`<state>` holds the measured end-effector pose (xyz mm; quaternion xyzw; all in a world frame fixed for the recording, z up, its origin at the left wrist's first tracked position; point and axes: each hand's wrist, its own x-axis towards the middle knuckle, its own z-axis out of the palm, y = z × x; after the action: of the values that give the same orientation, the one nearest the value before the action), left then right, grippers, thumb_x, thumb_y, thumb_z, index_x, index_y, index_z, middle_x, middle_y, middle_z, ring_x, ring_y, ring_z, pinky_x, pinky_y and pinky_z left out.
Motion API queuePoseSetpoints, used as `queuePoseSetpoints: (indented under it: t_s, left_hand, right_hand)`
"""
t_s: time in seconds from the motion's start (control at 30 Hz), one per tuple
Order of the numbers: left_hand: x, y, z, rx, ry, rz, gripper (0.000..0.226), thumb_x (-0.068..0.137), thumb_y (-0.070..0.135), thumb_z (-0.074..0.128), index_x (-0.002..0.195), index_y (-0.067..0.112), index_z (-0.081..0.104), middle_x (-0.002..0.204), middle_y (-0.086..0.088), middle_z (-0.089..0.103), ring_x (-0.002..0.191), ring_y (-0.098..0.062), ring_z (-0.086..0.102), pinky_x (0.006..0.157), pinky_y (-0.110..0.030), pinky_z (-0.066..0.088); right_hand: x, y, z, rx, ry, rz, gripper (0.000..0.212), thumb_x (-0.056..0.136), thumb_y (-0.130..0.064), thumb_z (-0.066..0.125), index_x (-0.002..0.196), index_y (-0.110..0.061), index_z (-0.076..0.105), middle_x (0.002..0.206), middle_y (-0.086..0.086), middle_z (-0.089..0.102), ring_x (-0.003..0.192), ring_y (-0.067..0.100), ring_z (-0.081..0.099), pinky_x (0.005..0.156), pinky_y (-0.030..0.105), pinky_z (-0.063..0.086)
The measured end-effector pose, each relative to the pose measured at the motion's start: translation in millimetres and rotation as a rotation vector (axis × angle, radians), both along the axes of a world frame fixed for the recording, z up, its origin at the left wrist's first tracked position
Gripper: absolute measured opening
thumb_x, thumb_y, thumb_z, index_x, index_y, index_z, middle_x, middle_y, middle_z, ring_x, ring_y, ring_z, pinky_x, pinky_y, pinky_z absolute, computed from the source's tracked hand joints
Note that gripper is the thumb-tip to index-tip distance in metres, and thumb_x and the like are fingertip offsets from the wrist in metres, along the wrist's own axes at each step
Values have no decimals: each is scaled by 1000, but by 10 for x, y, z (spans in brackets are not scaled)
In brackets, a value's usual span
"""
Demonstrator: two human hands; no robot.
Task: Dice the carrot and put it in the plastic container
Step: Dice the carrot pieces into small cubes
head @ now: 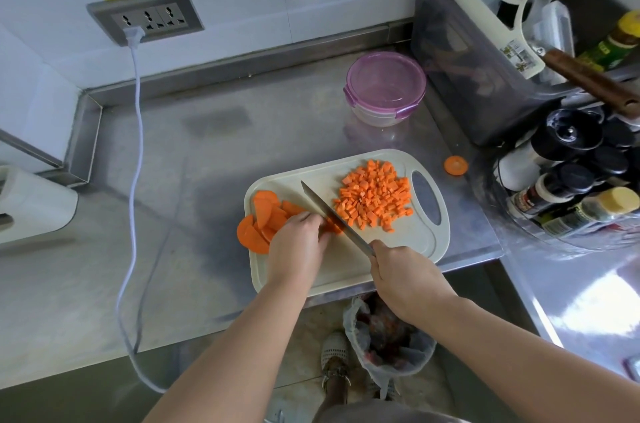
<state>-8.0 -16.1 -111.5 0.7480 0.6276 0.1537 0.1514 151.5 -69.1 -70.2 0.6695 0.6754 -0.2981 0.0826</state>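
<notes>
A cream cutting board [415, 239] lies near the steel counter's front edge. Orange carrot slices [263, 218] are fanned out on its left end, and a heap of diced carrot [375, 196] sits on its right half. My left hand [298, 242] holds down carrot pieces with curled fingers, right beside the knife [332, 215]. My right hand [401, 273] grips the knife's handle, the blade slanting up-left across the board. A round plastic container [385, 90] with a purple lid stands closed behind the board.
A carrot end [455, 165] lies on the counter right of the board. A grey bin [485, 42] with tools and a rack of spice bottles [571, 180] crowd the right. A white cable [133, 180] hangs from the wall socket. A lined waste bin [388, 339] stands on the floor below.
</notes>
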Motion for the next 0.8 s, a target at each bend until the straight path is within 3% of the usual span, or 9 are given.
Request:
queuePoseSetpoints:
  t_s: [0.27,0.47,0.67,0.8]
  left_hand:
    - [-12,20,-59,14,-33,-31,6,79,15,73,82,11,70,82,-3,65,79,-24,63,57,-30,41]
    - [-6,36,-59,54,-32,-72,19,61,3,84,66,8,66,67,-3,63,61,-24,63,49,-21,32]
    - [-1,27,7,-16,-82,-38,9,82,17,73,86,9,71,85,-4,67,79,-23,64,58,-31,46]
    - [34,28,32,-120,-185,62,18,83,23,72,98,14,68,95,0,68,85,-18,65,73,-36,53]
  right_hand:
    - [7,59,-31,-64,-19,46,24,96,-9,43,120,-12,43,97,7,63,84,27,64,74,43,58]
    - [-31,88,-53,-94,4,12,24,97,-10,41,121,-15,44,93,5,61,81,24,63,73,42,58]
    - [-37,119,-24,-48,117,-117,22,102,-21,33,116,-14,48,103,9,62,91,28,61,81,42,53]
    - [62,123,76,0,219,-160,19,102,-27,32,95,-17,46,86,5,56,82,27,57,72,37,47]
